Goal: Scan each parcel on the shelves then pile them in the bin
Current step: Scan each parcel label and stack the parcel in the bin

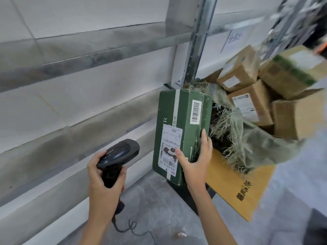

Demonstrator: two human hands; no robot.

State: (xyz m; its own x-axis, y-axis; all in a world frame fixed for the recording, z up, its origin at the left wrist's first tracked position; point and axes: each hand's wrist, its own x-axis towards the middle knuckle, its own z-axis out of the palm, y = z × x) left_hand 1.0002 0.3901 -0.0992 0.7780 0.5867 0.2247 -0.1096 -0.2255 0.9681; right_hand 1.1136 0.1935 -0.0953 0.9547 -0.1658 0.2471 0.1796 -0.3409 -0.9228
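Head view shows the right hand (195,156) clamped on the lower corner of the green parcel (182,135), thumb across the white shipping label (170,149) and fingers up the side face, holding the box upright in the air just in front of the bin (235,188). The left hand (106,175) wraps the handle of the black scanner (118,154), whose head points up towards the parcel without touching it; its cable (131,227) trails down to the floor.

The grip is the weak spot: one hand holds a tall box low on a single corner, so it could tip away or slip. The thumb also sits on part of the label, which may block a barcode and cost a failed read. Beyond the parcel, frayed green sacking (247,138) hangs over the bin's rim and could snag the box on its way in. Brown cartons (251,103) already piled inside leave an uneven bed, so a careless drop might let it roll out.
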